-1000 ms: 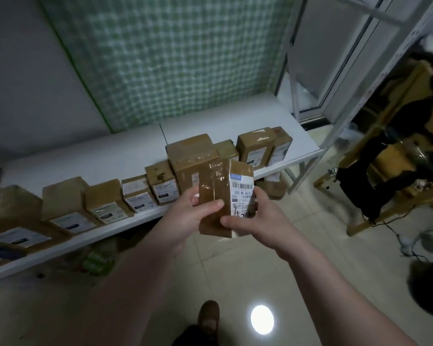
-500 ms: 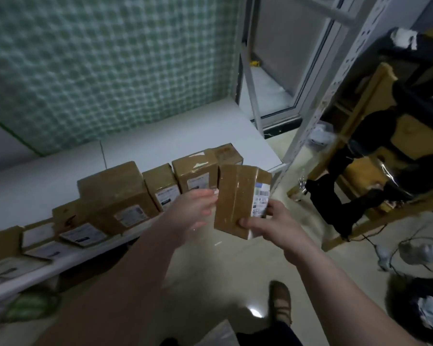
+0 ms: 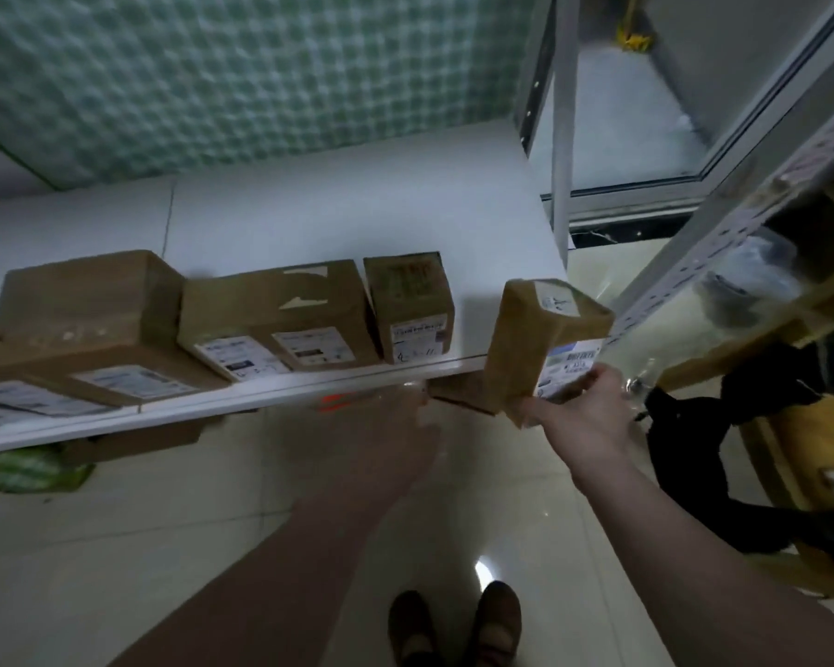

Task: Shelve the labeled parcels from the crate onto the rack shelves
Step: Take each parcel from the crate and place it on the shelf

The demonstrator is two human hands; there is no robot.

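- Cardboard parcel point(image 3: 526, 349): a tall brown block wrapped in glossy tape. A white label with a blue band is on its right face and a smaller white sticker is on its top end.
- The parcel stands nearly upright at the right end of the white shelf point(image 3: 357, 223), in front of the shelf's front edge. I cannot tell whether it touches the shelf.
- The right hand point(image 3: 578, 416) grips the parcel from below, palm up, with fingers curled round its lower end. The forearm reaches in from the lower right.
- The left hand point(image 3: 396, 445) is blurred just under the shelf's front edge and holds nothing I can make out. I cannot tell how its fingers are set.
- The shelf is a smooth, flat white board with a row of brown boxes along its front. These are a small square-ended box point(image 3: 408, 300), a wide box point(image 3: 280, 310) with torn tape, and a large box point(image 3: 87, 300), all with white labels facing out.
- A quilted green checked wall covering point(image 3: 261, 65) is behind the shelf, and glossy pale floor tiles point(image 3: 501, 498) are below.
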